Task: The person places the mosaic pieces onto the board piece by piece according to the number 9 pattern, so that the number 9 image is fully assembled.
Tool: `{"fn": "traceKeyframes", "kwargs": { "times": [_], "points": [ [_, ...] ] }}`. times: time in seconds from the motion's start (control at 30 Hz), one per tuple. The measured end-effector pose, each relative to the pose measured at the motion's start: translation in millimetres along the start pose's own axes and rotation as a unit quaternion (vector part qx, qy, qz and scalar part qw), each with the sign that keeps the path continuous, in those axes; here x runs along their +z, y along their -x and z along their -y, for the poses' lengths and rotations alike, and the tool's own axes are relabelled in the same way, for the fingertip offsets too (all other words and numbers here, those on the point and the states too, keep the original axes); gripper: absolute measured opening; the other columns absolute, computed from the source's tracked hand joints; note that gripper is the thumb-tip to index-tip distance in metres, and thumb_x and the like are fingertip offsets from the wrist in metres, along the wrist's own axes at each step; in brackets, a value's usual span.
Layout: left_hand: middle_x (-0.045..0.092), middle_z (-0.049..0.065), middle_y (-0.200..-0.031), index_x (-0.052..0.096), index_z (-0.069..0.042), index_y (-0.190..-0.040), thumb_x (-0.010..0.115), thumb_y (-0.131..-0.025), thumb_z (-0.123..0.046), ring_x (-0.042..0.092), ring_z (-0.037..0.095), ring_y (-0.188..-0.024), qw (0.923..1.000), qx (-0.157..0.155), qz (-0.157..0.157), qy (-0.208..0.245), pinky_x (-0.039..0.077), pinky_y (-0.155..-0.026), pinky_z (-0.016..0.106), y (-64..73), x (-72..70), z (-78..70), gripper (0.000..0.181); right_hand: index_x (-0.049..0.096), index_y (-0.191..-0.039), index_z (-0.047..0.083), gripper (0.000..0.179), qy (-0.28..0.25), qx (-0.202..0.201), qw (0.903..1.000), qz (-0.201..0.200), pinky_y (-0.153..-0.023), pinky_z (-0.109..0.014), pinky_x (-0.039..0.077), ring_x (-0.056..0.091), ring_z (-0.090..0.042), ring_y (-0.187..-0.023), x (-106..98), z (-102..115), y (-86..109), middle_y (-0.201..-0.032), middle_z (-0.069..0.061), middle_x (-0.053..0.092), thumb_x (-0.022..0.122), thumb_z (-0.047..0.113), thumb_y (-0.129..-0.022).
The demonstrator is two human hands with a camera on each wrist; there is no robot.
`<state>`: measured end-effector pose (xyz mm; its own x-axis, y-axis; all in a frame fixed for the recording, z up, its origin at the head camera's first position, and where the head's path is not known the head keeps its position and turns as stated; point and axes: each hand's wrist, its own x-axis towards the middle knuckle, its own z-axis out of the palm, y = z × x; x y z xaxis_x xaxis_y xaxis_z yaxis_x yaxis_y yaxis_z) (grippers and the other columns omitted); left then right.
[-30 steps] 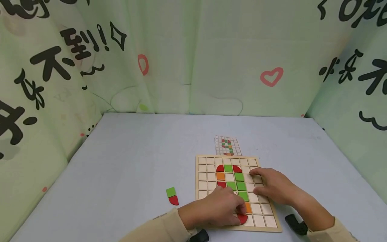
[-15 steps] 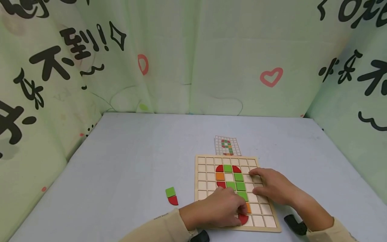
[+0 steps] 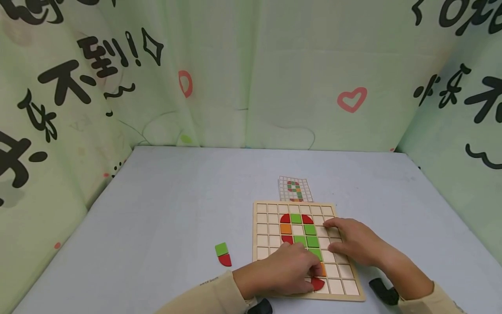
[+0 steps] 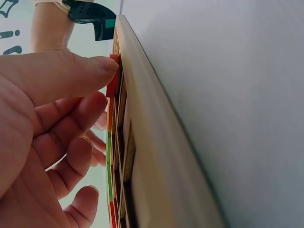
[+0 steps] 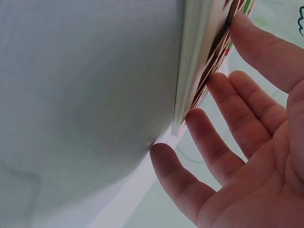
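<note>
The wooden grid board (image 3: 274,293) lies on the table, with green, orange and red tiles set in its cells. My left hand (image 3: 282,268) is over the board's near part, its fingers bent, and holds a red quarter-round tile (image 3: 318,284) by thumb and finger. In the left wrist view the thumb lies against that tile (image 4: 113,77), which stands proud of the grid. An orange square tile (image 3: 323,269) is partly covered by the fingers. My right hand (image 3: 357,242) rests on the board's right side, its fingers spread.
A loose green square tile (image 3: 221,249) and a red quarter-round tile (image 3: 225,260) lie left of the board. Behind the board is a printed grid card (image 3: 285,195) with a coloured pattern. A printed curtain (image 3: 251,87) encloses the table (image 3: 176,209).
The red quarter-round tile at my left thumb has slid slightly to the right along the near row. My right hand stays in place on the board.
</note>
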<state>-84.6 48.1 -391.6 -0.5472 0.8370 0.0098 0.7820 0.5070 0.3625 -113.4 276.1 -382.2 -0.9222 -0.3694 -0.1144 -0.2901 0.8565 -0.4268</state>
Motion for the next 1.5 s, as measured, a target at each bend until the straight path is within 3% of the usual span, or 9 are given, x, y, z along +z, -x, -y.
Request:
{"fn": "traceKeyframes", "kwargs": {
  "times": [0.37,0.77,1.5],
  "points": [
    [0.052,-0.026,-0.074,0.070,-0.029,-0.087,0.079,-0.086,-0.027,0.042,-0.003,-0.077,0.9999,0.016,0.000,0.007,0.033,-0.065,0.019,-0.7,0.6,0.2,0.009,0.061,-0.127,0.005,0.051,0.001,0.003,1.0000,0.002,-0.096,-0.059,0.041,0.055,-0.042,-0.119,-0.7,0.6,-0.4,-0.126,-0.015,0.062,0.080,0.024,-0.083],
    [0.050,-0.026,-0.074,0.068,-0.031,-0.088,0.079,-0.086,-0.030,0.040,-0.002,-0.079,0.9999,-0.009,0.011,-0.004,0.031,-0.066,0.022,-3.5,1.0,-3.8,0.012,0.062,-0.127,0.005,0.050,0.000,-0.002,1.0000,-0.001,-0.097,-0.059,0.041,0.055,-0.042,-0.119,-1.4,1.8,0.5,-0.126,-0.015,0.062,0.080,0.023,-0.083],
    [0.050,-0.026,-0.075,0.066,-0.030,-0.088,0.082,-0.084,-0.032,0.041,-0.003,-0.080,0.9998,-0.018,0.012,-0.001,0.032,-0.067,0.023,-7.5,2.4,-4.7,0.016,0.061,-0.127,0.004,0.051,0.002,0.005,1.0000,0.001,-0.097,-0.060,0.041,0.054,-0.042,-0.120,-0.1,0.4,-0.8,-0.127,-0.015,0.062,0.080,0.024,-0.083]
  ]
}}
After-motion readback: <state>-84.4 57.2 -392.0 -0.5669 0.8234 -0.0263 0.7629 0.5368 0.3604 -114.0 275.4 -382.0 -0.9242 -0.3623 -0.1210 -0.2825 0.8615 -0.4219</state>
